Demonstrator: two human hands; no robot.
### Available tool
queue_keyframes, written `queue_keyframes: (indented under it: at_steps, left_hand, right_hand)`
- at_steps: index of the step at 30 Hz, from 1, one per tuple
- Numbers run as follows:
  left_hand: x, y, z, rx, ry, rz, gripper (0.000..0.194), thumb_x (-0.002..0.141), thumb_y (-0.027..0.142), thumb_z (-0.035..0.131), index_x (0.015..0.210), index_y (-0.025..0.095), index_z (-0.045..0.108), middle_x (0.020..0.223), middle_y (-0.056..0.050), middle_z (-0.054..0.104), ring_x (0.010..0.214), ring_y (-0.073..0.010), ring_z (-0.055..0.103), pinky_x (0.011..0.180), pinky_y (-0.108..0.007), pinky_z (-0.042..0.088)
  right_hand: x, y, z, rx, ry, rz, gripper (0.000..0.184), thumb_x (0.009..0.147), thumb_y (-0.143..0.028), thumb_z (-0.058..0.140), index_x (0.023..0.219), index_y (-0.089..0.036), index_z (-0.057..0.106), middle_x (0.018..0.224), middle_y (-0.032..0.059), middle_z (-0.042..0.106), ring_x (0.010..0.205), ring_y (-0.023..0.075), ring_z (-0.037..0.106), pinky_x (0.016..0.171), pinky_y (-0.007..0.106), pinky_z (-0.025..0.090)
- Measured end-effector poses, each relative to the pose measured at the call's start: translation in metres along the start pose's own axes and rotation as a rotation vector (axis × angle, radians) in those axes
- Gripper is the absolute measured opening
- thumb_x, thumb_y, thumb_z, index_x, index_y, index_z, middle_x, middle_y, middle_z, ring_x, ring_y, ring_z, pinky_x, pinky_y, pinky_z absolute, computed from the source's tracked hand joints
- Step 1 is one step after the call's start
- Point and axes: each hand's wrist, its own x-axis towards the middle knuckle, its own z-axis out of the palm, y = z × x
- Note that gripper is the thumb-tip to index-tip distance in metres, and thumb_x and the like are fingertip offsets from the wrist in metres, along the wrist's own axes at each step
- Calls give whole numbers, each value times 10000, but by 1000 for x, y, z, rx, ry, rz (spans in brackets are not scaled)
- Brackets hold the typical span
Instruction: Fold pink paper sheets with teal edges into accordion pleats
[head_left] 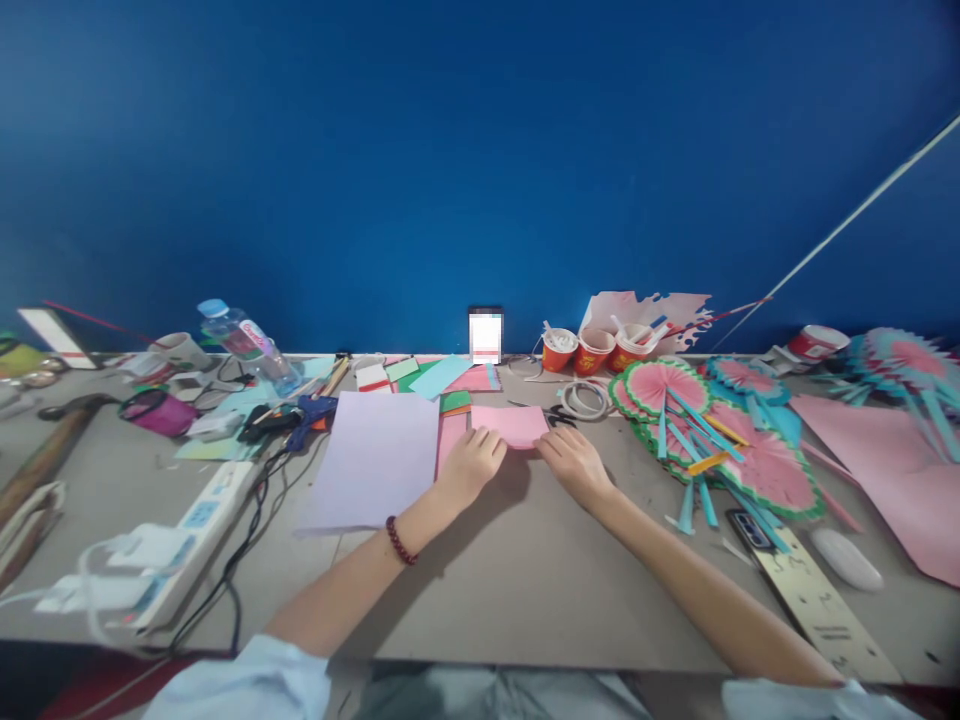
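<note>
Left hand (481, 455) and right hand (574, 456), near each other

From my remote place I see my left forearm (360, 562) and right forearm (686, 568) extended forward, slanting inward. A gap lies between the hands, their backs turned upward. The fingers (491, 443) are bent in a pinching pose; the thumbs I cannot see clearly.

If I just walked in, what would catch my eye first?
Probably the pleated pink paper fans with green edges, lying right of centre on the grey table. Next, at the centre, a small pink paper piece held between the left hand and right hand. The broad blue wall behind the table also stands out.
</note>
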Motion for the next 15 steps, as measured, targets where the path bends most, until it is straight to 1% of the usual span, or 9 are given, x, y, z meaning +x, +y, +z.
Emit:
queue_keyframes:
  at_steps: [3, 5, 6, 8, 11, 14, 15]
  left_hand:
    - [-18, 11, 13, -17, -12, 34, 222, 867, 18, 417, 844, 145, 597, 796, -77, 586, 780, -218, 540, 681, -332, 427]
    - [-25, 13, 16, -40, -18, 31, 191, 864, 34, 445, 850, 138, 605, 796, -76, 594, 782, -219, 549, 692, -332, 439]
    - [-27, 13, 16, -71, -23, 12, 175, 863, 43, 460, 863, 132, 611, 806, -77, 601, 787, -219, 553, 704, -334, 446]
    - [-28, 9, 15, -144, -32, -44, 165, 863, 56, 477, 904, 126, 621, 839, -76, 617, 799, -211, 563, 726, -327, 457]
    - [-23, -2, 13, -330, -67, -128, 224, 871, 58, 464, 978, 153, 636, 881, -64, 640, 849, -193, 584, 772, -306, 465]
    - [-14, -16, 13, -607, -131, -205, 245, 886, 97, 453, 971, 186, 665, 938, -63, 672, 930, -192, 604, 830, -312, 465]
    - [-11, -21, 13, -660, -146, -216, 230, 887, 123, 464, 951, 191, 675, 954, -60, 683, 938, -190, 612, 837, -310, 468]
  right_hand:
    - [-12, -4, 4, 49, -89, -56, 253, 906, -104, 436, 919, -178, 677, 884, 96, 679, 836, 200, 586, 759, 323, 451]
    - [-18, -4, 8, 122, -112, -34, 273, 897, -89, 425, 953, -175, 679, 923, 110, 686, 850, 206, 600, 760, 333, 471]
    - [-19, -3, 11, 171, -116, 4, 285, 891, -81, 420, 966, -172, 679, 940, 116, 688, 859, 210, 607, 765, 341, 477]
    - [-20, -1, 15, 307, -134, 125, 286, 877, -80, 425, 967, -170, 682, 953, 120, 693, 881, 220, 618, 795, 362, 481]
    - [-15, 5, 15, 487, -172, 279, 227, 875, -141, 468, 954, -180, 678, 933, 104, 703, 892, 220, 626, 828, 370, 477]
    - [-6, 13, 12, 557, -197, 314, 176, 864, -171, 505, 900, -185, 677, 867, 69, 714, 831, 192, 638, 779, 321, 488]
    - [-3, 16, 11, 577, -206, 323, 164, 854, -166, 516, 868, -183, 679, 840, 58, 715, 804, 182, 642, 757, 303, 489]
